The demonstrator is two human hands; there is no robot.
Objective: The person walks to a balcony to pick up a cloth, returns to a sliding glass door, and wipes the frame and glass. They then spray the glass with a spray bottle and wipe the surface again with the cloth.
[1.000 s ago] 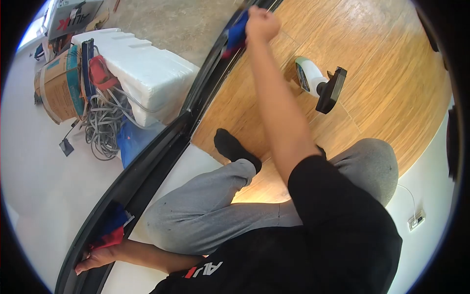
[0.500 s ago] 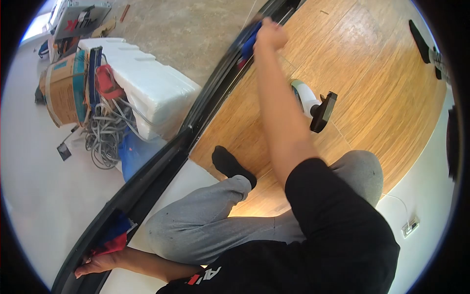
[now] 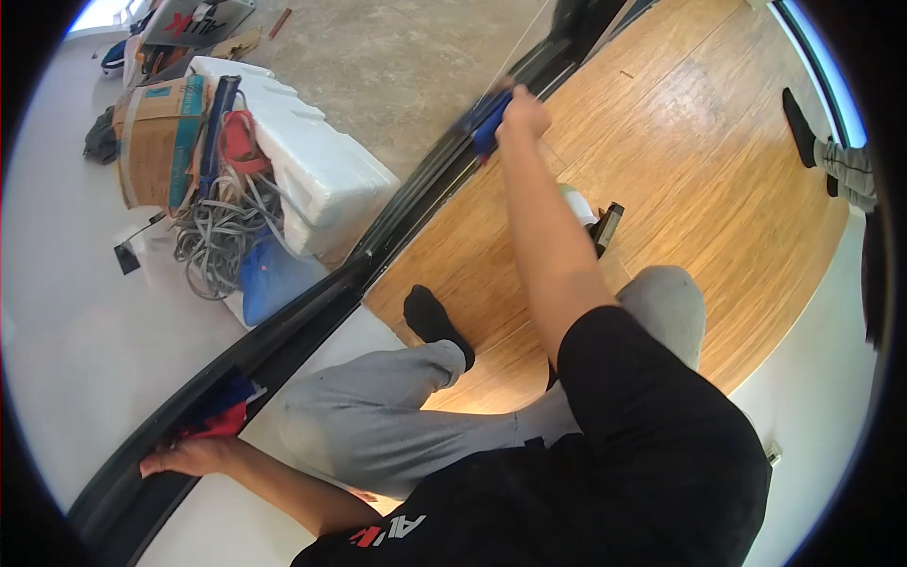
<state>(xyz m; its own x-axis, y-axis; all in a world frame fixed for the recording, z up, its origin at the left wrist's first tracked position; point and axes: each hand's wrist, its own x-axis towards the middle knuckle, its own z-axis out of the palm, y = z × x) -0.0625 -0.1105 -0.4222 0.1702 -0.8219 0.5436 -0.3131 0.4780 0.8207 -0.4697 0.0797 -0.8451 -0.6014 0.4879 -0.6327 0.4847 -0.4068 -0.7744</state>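
Observation:
A long black frame (image 3: 312, 307) runs diagonally from lower left to top. My right hand (image 3: 524, 115) is closed around a blue cloth (image 3: 489, 128) and presses it against the upper stretch of the frame. At the lower left, my left hand (image 3: 194, 456) rests on the frame against a second cloth, red and blue (image 3: 222, 416). Its fingers are partly hidden by this cloth and seem closed on it. A spray bottle (image 3: 578, 203) with a dark trigger head stands on the wood floor, partly behind my right forearm.
Beyond the frame are a white foam block (image 3: 331, 180), a cardboard box (image 3: 151, 142), coiled grey cable (image 3: 222, 227), a blue bag (image 3: 274, 279) and a silver case (image 3: 194, 24). Another person's foot (image 3: 798, 123) is on the wood floor (image 3: 718, 189) at right.
The view has shifted. My right hand and its cloth have moved slightly down the frame, and the right forearm now covers more of the spray bottle. My left hand stays at its cloth.

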